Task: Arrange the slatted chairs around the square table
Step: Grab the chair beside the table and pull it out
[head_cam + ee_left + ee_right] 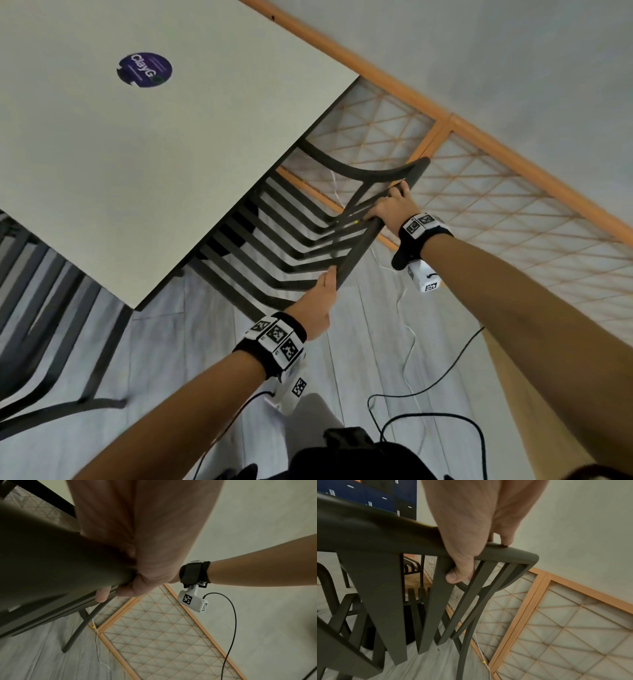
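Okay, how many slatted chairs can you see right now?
2. One slatted chair is tucked partly under the square table, its top rail gripped by the left hand and right hand. A second chair stands at the table's left side. Others may be hidden.

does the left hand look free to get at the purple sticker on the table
Probably not as things stand: the left hand grips the chair top rail. The sticker lies uncovered on the table, so letting go would open the way.
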`<move>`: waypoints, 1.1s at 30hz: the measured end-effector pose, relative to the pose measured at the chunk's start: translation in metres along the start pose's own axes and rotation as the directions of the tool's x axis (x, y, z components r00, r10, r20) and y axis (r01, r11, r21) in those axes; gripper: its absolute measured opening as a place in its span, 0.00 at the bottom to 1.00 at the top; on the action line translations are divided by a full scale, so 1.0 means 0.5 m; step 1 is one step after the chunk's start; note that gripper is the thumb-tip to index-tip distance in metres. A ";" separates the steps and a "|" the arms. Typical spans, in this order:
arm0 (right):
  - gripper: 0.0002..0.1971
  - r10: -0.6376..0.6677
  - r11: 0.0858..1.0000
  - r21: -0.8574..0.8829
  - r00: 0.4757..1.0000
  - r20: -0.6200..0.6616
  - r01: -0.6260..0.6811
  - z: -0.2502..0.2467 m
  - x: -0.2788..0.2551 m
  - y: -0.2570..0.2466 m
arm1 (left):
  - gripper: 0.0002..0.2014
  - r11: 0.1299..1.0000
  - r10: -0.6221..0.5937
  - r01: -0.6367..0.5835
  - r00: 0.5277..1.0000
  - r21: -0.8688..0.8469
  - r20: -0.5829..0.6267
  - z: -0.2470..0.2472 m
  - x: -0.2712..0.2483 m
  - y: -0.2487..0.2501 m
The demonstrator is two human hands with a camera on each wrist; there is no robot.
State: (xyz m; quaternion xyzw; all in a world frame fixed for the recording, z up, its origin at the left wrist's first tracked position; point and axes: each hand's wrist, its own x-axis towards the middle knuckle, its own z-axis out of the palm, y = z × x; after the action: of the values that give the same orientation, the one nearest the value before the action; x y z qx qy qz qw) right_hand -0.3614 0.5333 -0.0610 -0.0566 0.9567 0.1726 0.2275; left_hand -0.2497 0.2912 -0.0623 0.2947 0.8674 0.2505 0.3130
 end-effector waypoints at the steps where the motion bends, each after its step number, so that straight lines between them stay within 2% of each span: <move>1: 0.18 -0.006 1.000 -0.002 1.000 0.000 0.006 -0.007 0.011 0.002 | 0.38 1.000 -0.007 0.008 1.000 -0.024 0.007 -0.007 0.007 -0.002; 7: 0.19 -0.010 0.999 -0.035 1.000 0.011 0.010 -0.010 0.037 0.020 | 0.40 0.992 -0.010 0.016 0.999 -0.127 0.043 -0.012 0.027 -0.004; 16: 0.18 -0.012 0.999 -0.037 1.000 -0.014 0.012 -0.002 0.034 0.019 | 0.40 0.992 -0.018 0.017 1.000 -0.126 -0.003 0.000 0.030 -0.007; 22: 0.15 -0.045 0.997 0.066 0.996 -0.078 0.050 -0.020 -0.010 -0.011 | 0.40 0.993 -0.017 0.013 0.999 -0.113 -0.033 -0.002 0.009 -0.017; 24: 0.12 -0.030 0.991 0.125 0.993 -0.114 0.044 -0.028 -0.035 -0.026 | 0.39 0.995 0.010 -0.013 1.000 -0.096 -0.029 -0.005 -0.020 -0.038; 28: 0.15 0.112 0.920 0.389 0.984 -0.135 -0.051 -0.057 -0.095 -0.073 | 0.36 0.998 0.024 -0.024 1.000 -0.054 -0.012 0.001 -0.129 -0.112; 30: 0.16 0.158 0.900 0.426 0.979 -0.125 -0.090 -0.076 -0.125 -0.116 | 0.33 0.999 0.003 -0.003 1.000 -0.035 -0.019 0.015 -0.206 -0.159; 33: 0.21 0.157 0.896 0.433 0.981 -0.117 -0.092 -0.116 -0.162 -0.221 | 0.27 0.997 -0.067 0.067 0.998 -0.043 0.002 0.063 -0.351 -0.259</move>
State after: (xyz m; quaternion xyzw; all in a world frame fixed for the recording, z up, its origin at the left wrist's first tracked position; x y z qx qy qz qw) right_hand -0.2926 0.4117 -0.0091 0.0432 0.9871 -0.0308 0.1509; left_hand -0.1631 0.0909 -0.0947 0.2585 0.8711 0.2585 0.3279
